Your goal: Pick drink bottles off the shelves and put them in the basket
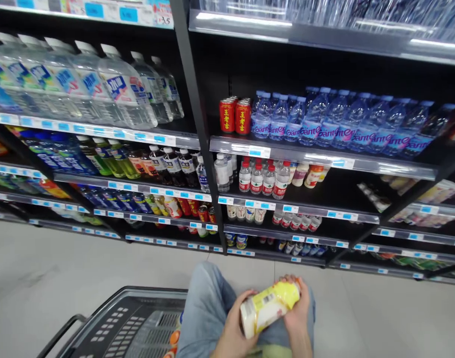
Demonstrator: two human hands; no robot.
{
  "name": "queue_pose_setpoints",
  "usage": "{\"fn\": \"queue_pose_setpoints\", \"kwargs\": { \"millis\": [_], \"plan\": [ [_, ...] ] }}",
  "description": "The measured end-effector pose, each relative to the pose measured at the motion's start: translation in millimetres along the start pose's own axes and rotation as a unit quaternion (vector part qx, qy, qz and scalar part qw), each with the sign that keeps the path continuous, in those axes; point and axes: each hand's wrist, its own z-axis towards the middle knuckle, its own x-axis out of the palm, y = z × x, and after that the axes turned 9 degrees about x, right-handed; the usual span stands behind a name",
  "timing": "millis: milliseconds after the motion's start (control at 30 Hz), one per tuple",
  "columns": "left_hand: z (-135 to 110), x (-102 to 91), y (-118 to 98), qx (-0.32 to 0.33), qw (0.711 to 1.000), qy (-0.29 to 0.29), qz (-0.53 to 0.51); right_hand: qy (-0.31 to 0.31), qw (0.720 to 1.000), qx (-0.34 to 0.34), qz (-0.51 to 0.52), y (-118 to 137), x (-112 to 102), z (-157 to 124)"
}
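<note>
A yellow and white drink bottle (269, 307) lies tilted across my lap, its printed label and barcode facing up. Wrapped round its white lower end at the left is my left hand (237, 318). My right hand (301, 303) grips the yellow end at the right, where a bit of orange shows near the fingers. Both hands are closed on the same bottle above my jeans-clad knees. To the left of my leg stands a dark grey shopping basket (137, 293) with several orange-capped bottles (174, 338) partly visible inside.
Ahead, shelves hold large water bottles (119, 84), red cans (234, 116), blue-capped water bottles (335, 119) and small red-capped bottles (262, 178). A black upright post (197, 74) divides the shelving. Grey tiled floor (145, 258) lies between the shelves and me.
</note>
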Motion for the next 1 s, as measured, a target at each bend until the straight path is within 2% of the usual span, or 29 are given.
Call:
{"fn": "queue_pose_setpoints", "kwargs": {
  "millis": [67,133,200,300,400,500,633,733,833,933,1000],
  "plan": [
    [12.1,-5.2,-15.4,0.099,0.994,0.008,0.033,0.001,1.0,0.004,0.008,2.9,7.1,-1.5],
    [18.2,-9.1,-24.7,0.172,0.984,0.015,0.049,0.004,1.0,0.017,0.019,4.6,10.0,-3.1],
    [16.6,-10.0,-28.1,0.213,0.974,0.012,0.073,0.005,0.999,0.033,0.036,6.1,10.8,-4.9],
    [7.0,-7.2,-28.8,0.236,0.966,0.005,0.107,0.012,0.995,0.063,0.071,8.5,10.4,-7.5],
    [2.9,-4.7,-33.4,0.232,0.964,-0.007,0.13,0.027,0.99,0.094,0.097,10.6,9.2,-9.4],
    [8.6,-5.9,-42.1,0.213,0.969,-0.018,0.121,0.052,0.99,0.096,0.092,11.4,5.1,-10.2],
    [18.2,-15.8,-50.6,0.131,0.981,-0.014,0.14,0.07,0.994,0.06,0.049,9.2,-5.5,-10.6],
    [22.8,-29.9,-55.0,0.07,0.982,0.024,0.176,0.077,0.996,0.024,0.023,4.2,-9.0,-14.1],
    [27.1,-43.1,-59.4,0.034,0.979,0.085,0.181,0.079,0.997,0.014,0.017,-0.9,-3.6,-20.6],
    [27.5,-47.5,-60.6,0.009,0.975,0.121,0.187,0.07,0.997,0.006,0.04,-2.5,4.1,-24.2],
    [23.8,-45.4,-58.9,0.014,0.974,0.132,0.185,0.062,0.996,-0.003,0.056,-1.4,5.9,-23.7]
  ]
}}
